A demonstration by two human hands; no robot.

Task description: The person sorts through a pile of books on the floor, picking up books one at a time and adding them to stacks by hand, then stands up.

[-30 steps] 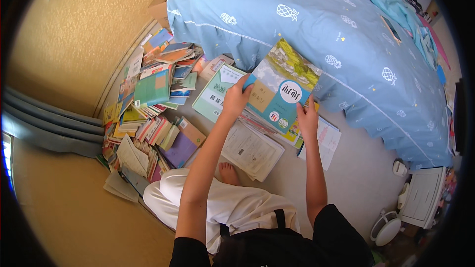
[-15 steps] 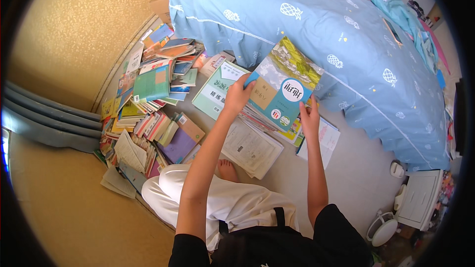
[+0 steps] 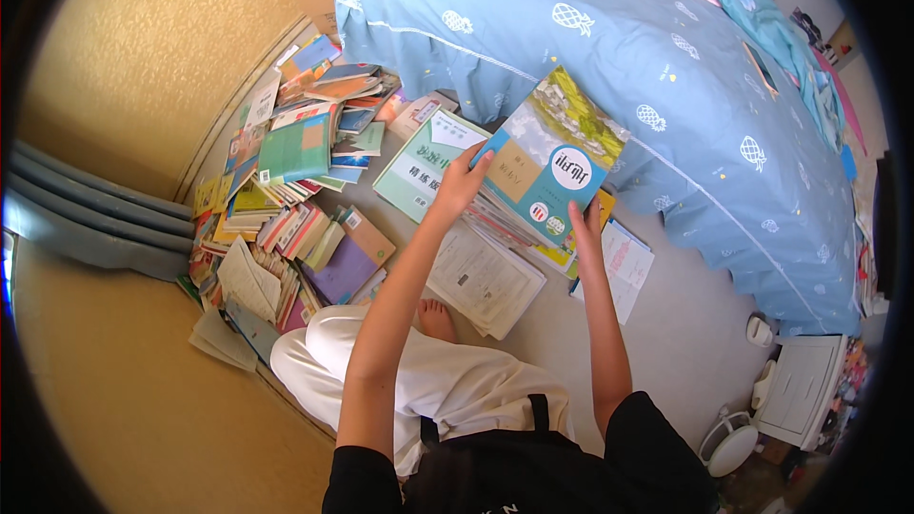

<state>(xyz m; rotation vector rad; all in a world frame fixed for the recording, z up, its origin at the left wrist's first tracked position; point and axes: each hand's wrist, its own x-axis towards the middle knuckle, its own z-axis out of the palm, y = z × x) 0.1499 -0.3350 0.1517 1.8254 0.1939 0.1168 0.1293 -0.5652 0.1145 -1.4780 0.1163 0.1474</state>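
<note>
A textbook (image 3: 543, 162) with a teal, tan and mountain-photo cover is held between my two hands, tilted above a stack of books and papers on the floor. My left hand (image 3: 464, 181) grips its left edge, thumb on the cover and fingers underneath. At the lower right corner, my right hand (image 3: 586, 228) holds the book with the thumb on top. Just left of it lies a pale green and white workbook (image 3: 419, 171). Printed sheets (image 3: 486, 286) lie below the book, and a white paper (image 3: 626, 271) rests beyond my right hand.
A large jumbled heap of books (image 3: 295, 152) spreads along the wall at the left. The bed with a blue pineapple-print cover (image 3: 609, 57) hangs down at the far side. A white cabinet (image 3: 804, 390) and a round white stool (image 3: 731, 447) stand at the right. My bare foot (image 3: 437, 320) is near the sheets.
The textbook has shifted slightly right and its cover has turned a little. My right hand has moved so that its thumb lies farther over the cover. The whole view has shifted slightly.
</note>
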